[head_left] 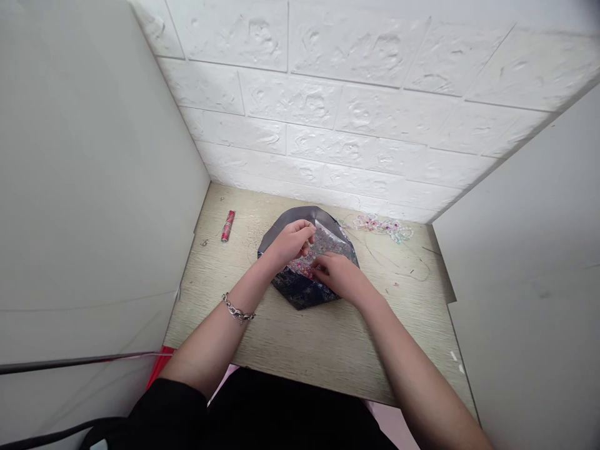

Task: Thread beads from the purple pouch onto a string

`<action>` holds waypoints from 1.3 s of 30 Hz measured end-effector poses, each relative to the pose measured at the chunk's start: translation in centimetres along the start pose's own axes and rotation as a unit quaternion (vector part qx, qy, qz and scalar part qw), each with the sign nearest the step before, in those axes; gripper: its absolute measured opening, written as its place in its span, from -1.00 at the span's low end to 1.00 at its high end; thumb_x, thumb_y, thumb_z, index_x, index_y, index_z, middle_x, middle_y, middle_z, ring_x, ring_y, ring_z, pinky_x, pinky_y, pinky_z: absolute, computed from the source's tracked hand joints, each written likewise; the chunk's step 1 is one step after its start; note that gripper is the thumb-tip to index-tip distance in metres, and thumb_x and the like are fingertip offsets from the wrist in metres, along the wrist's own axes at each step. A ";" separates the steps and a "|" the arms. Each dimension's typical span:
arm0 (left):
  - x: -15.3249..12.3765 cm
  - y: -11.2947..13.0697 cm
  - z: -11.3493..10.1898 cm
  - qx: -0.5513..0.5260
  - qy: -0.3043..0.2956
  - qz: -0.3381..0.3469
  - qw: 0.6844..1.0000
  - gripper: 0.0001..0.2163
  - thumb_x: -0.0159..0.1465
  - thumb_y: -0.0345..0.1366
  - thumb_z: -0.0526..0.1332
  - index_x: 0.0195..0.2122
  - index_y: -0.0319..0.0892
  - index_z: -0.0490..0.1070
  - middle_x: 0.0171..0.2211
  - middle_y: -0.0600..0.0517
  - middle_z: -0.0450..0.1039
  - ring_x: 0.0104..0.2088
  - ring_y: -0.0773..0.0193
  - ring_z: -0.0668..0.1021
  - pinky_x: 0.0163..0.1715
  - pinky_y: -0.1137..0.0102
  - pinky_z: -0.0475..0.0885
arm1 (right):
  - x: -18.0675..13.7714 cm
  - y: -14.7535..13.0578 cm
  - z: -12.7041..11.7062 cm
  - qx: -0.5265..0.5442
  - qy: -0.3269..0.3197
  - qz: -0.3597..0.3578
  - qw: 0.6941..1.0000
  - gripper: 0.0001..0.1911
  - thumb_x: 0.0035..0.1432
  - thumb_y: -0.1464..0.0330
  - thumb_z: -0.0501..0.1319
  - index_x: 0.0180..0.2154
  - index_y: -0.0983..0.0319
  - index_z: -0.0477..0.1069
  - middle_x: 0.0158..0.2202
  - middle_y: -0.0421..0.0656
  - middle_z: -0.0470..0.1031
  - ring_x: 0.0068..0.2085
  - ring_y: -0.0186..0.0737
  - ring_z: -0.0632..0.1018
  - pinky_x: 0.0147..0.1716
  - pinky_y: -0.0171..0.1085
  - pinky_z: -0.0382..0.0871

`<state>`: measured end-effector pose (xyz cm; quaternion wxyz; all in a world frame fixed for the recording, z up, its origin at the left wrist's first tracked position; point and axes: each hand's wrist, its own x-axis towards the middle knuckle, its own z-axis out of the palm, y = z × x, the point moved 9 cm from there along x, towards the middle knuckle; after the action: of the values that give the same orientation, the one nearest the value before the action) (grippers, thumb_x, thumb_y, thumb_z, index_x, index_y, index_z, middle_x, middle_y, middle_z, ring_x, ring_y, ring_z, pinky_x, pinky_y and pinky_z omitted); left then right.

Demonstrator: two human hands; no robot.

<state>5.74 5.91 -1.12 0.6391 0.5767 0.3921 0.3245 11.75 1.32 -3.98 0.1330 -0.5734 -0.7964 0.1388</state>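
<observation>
Left hand point(293, 240) fingers curl together over a dark tray point(300, 290) of small pink beads point(304, 267), perhaps pinching one. Right hand point(340, 275) fingers rest bunched among the beads. The tray sits mid-worktop point(319, 344); a red tube point(227, 225) lies left, a beaded strand point(379, 226) right.

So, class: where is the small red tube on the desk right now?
In the head view the red tube lies on the desk at the back left, near the left wall panel, apart from the dark bag and the left hand.
</observation>
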 end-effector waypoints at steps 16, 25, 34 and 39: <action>-0.3 0.7 0.0 0.122 -0.004 0.060 0.991 -0.81 0.07 -0.20 0.06 -0.55 -0.21 0.20 -0.72 0.19 0.05 -0.72 0.54 0.15 -0.71 0.56 0.06 | -1.6 2.5 -5.4 0.285 0.270 0.106 0.914 -0.85 0.00 0.29 0.07 -0.38 0.21 0.32 -0.46 -0.23 0.39 -0.54 -0.40 0.33 -0.52 -0.37 0.19; -1.0 2.3 0.6 0.202 0.001 0.144 0.969 -0.78 0.08 -0.18 0.03 -0.48 -0.23 0.30 -0.64 0.14 0.16 -0.64 0.50 0.19 -0.63 0.53 0.11 | -0.9 4.2 -3.6 0.512 0.238 0.137 0.814 -0.79 -0.15 0.26 0.20 -0.41 0.21 0.30 -0.53 -0.28 0.34 -0.63 -0.44 0.29 -0.67 -0.39 0.16; -1.0 2.3 0.7 0.245 0.008 0.156 0.957 -0.78 0.09 -0.19 0.03 -0.46 -0.24 0.33 -0.56 0.09 0.25 -0.56 0.46 0.24 -0.58 0.53 0.14 | -0.9 4.3 -2.9 0.548 0.223 0.150 0.792 -0.76 -0.20 0.26 0.24 -0.44 0.23 0.30 -0.63 -0.32 0.27 -0.64 -0.46 0.29 -0.68 -0.42 0.15; -1.0 2.3 0.8 0.248 0.005 0.160 0.956 -0.77 0.10 -0.18 0.02 -0.45 -0.24 0.32 -0.57 0.10 0.24 -0.55 0.46 0.25 -0.57 0.53 0.15 | -0.9 4.3 -2.8 0.555 0.219 0.148 0.789 -0.77 -0.20 0.26 0.25 -0.44 0.23 0.31 -0.63 -0.33 0.28 -0.63 -0.46 0.30 -0.66 -0.42 0.16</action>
<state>5.99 4.94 1.29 0.4141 0.7705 0.3658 0.3179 16.88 1.98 -3.03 0.5773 -0.5268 -0.4368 0.4455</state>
